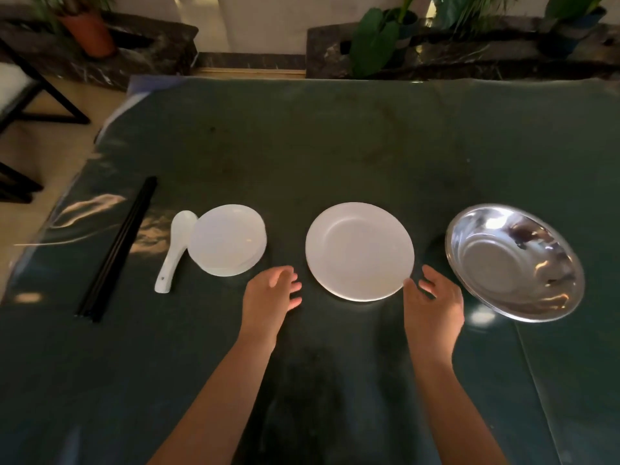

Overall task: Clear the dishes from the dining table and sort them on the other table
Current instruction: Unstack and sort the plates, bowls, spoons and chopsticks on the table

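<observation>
Both hands low over the dark tabletop (335, 135), empty: left hand (271, 293) loosely open, fingers curled, clear of everything; right hand (434, 300) open, thumb tip touching the near-right rim of the large white plate (359, 251). Beyond, one row left to right: black chopsticks (117, 248), white soup spoon (174, 253) just beside a stack of small white plates (228, 239), large plate, steel bowl (515, 261) tilted. Potted plants (375, 41) past the far edge

Potted plants (375, 41) on dark ledge (469, 58)
</observation>
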